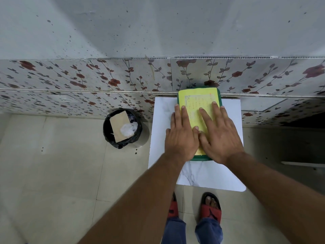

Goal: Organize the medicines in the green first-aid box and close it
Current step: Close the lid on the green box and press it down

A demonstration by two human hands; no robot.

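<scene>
Pressing both flat, spread palms on the green first-aid box (198, 158), left hand (181, 138) beside right hand (219, 136); it lies lengthwise toward the white table's (207, 175) far edge, directly under me.

The only writing in view sits on the yellow label (198, 101) that covers the lid of the green first-aid box (218, 93). It is a block of small print in rows, framed by a thin line, with a short reddish mark near its far right corner. None of it can be read: the letters are too small and blurred, and both hands (181, 138) lie over the nearer part of the label. No brand, number or sign shows anywhere else.
</scene>
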